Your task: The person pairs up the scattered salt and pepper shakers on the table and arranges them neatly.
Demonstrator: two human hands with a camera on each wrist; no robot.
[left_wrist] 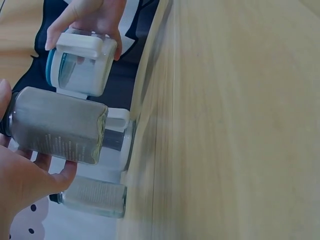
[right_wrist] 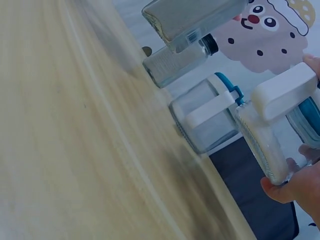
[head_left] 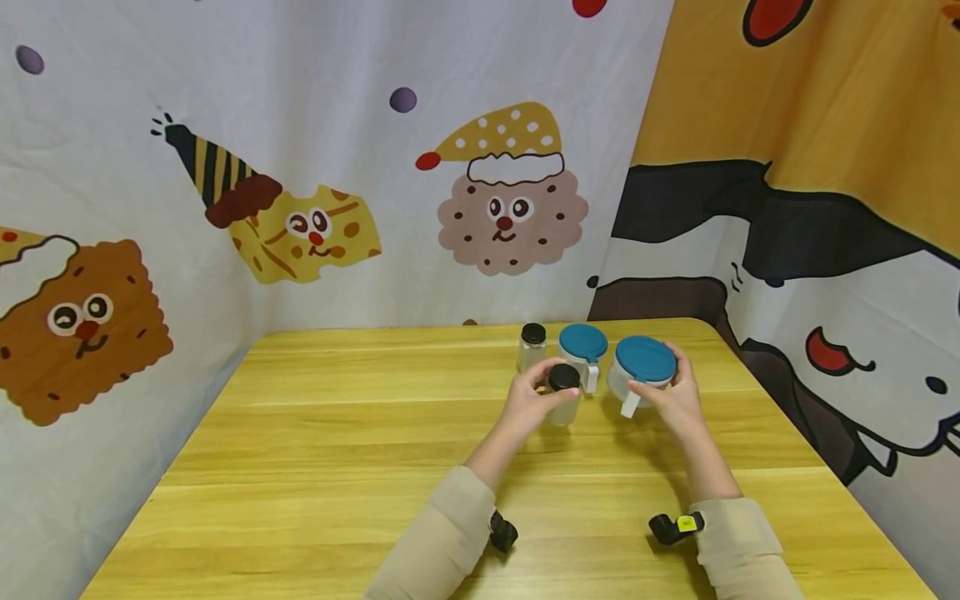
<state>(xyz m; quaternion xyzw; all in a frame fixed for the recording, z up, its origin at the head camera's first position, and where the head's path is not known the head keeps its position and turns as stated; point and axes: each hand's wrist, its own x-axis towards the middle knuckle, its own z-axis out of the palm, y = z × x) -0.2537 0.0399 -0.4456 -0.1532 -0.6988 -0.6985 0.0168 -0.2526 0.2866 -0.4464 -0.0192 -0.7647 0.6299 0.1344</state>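
Note:
My left hand [head_left: 527, 402] grips a clear bottle with a black cap [head_left: 564, 377] between thumb and fingers, its base above the table in the left wrist view. In my right hand [head_left: 681, 402] is a clear jar with a blue lid [head_left: 646, 358] and a white handle, held round its sides. The right wrist view shows this jar [right_wrist: 265, 145] lifted off the tabletop too. Behind them a second blue-lidded jar [head_left: 582, 342] stands upright, its white handle [right_wrist: 212, 109] toward me. Just left of it is another black-capped bottle [head_left: 532, 346], upright on the table.
The wooden table [head_left: 337, 450] ends at a back edge close behind the standing jar and bottle. A printed cloth [head_left: 330, 83] with cartoon figures hangs behind and along both sides.

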